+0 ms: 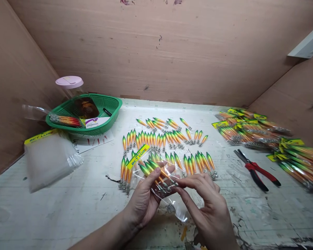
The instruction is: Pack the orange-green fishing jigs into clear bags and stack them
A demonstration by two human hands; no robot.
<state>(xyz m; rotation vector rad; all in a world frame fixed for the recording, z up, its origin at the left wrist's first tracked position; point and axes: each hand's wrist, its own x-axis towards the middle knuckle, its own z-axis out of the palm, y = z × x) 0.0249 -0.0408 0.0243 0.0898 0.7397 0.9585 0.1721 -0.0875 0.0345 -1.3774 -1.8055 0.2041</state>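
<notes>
My left hand (143, 201) and my right hand (206, 205) both grip a clear plastic bag (156, 170) with a yellow "BCT LURE" header. The bag holds several green-orange fishing lures with hooks. My left thumb presses on the bag's lower edge, and my right fingers pinch its open end. Just beyond the bag, rows of loose lures (167, 142) lie on the white work surface (67, 208).
A stack of empty bags (49, 158) lies at the left, beside a green basket (104, 121) with a pink-lidded jar (69, 82). Red-handled pliers (258, 170) and piles of filled lure packs (263, 133) lie at the right. Brown walls enclose the bench.
</notes>
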